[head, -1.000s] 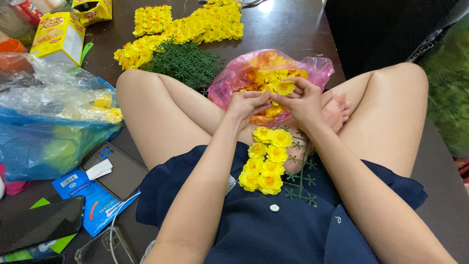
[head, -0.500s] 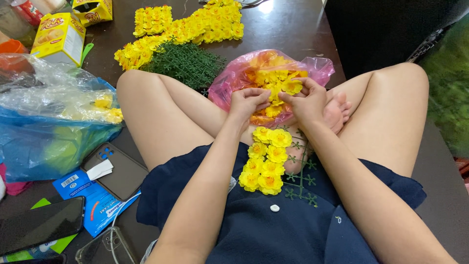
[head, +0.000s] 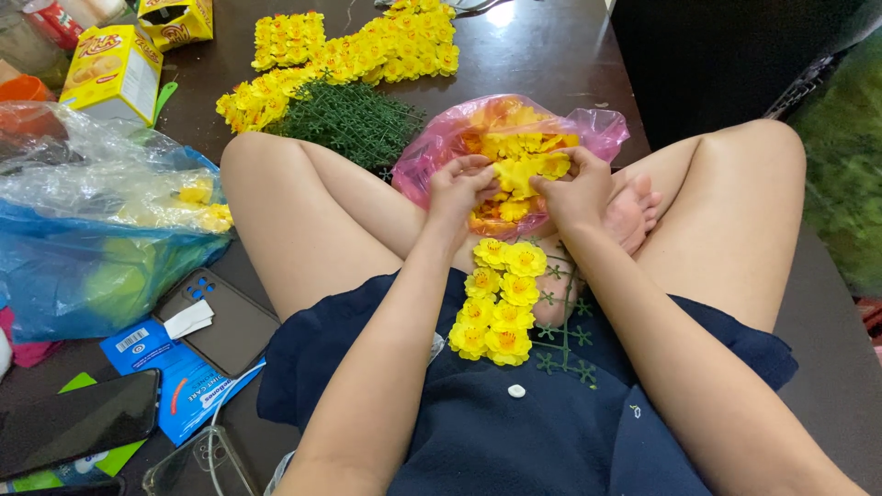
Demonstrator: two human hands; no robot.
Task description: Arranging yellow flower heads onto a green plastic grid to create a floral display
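From the head view, we have our left hand (head: 459,188) and right hand (head: 574,188) pinched together on a yellow flower (head: 519,176) above the pink bag (head: 459,138) of loose blossoms between our knees. On our lap lies a green grid (head: 565,321), partly filled with yellow flowers (head: 496,303).
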